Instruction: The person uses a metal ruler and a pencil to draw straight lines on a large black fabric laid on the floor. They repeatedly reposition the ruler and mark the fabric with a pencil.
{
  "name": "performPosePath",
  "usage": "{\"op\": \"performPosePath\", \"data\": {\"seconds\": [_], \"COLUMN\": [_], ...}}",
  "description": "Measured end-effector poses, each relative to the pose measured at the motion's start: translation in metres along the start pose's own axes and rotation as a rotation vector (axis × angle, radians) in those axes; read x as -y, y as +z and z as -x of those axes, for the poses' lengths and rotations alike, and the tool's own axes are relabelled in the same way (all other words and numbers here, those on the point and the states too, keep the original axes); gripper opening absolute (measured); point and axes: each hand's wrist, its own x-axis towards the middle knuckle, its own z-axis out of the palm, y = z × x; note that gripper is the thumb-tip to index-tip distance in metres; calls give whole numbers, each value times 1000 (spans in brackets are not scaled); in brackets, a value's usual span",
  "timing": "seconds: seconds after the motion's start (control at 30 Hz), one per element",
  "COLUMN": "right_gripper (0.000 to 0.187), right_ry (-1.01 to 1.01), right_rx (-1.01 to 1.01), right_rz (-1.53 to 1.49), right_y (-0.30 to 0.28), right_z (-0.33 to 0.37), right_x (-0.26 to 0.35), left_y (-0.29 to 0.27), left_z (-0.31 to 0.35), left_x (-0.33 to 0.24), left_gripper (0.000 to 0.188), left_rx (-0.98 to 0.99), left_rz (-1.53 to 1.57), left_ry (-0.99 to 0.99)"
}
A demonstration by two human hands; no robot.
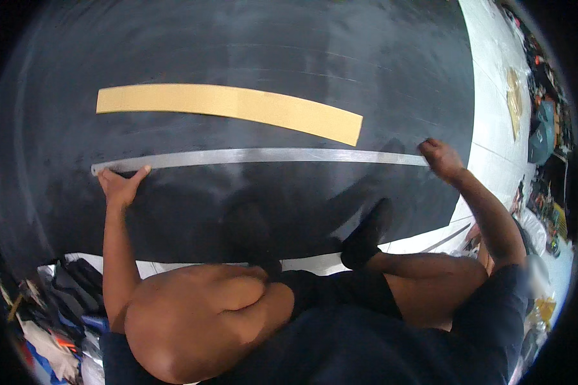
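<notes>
A long silver metal ruler (pixel 270 155) lies across a large black sheet (pixel 192 212) spread on the floor. At the ruler's left end is my left hand (pixel 119 187), thumb and fingers spread apart and touching its near edge. My right hand (pixel 442 159) is closed at the ruler's right end and covers the tip. A small dark bit shows by those fingertips, too small to name. Beyond the ruler, apart from it, rests a flat tan strip (pixel 228 102) with square-cut ends.
My feet in black socks (pixel 366 237) rest on the sheet's near side. White floor tiles (pixel 494 128) border it on the right, with a yellowish strip (pixel 514 102) on them. Dark bags and cloth (pixel 77 295) are heaped at lower left; mixed clutter (pixel 546 135) lines the right.
</notes>
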Motion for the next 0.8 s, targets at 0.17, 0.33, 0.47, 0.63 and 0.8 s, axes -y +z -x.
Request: {"op": "performPosePath", "data": {"seconds": [0.17, 0.33, 0.47, 0.63, 0.8], "right_gripper": [27, 29, 34, 36, 40], "right_ry": [69, -9, 85, 297, 600], "right_rx": [-95, -429, -525, -558, -638], "right_rz": [-13, -286, -263, -292, -377], "right_y": [37, 113, 156, 190, 200], "right_z": [46, 27, 54, 86, 78], "right_x": [-47, 34, 37, -21, -92], "left_y": [10, 0, 14, 34, 22], "left_z": [-5, 9, 37, 104, 149], "left_x": [-20, -22, -37, -95, -154], "left_gripper": [132, 126, 120, 115, 98], "left_rx": [12, -7, -12, 31, 223], "left_rz": [78, -13, -99, -165, -292], "left_ry": [93, 92, 102, 211, 608]}}
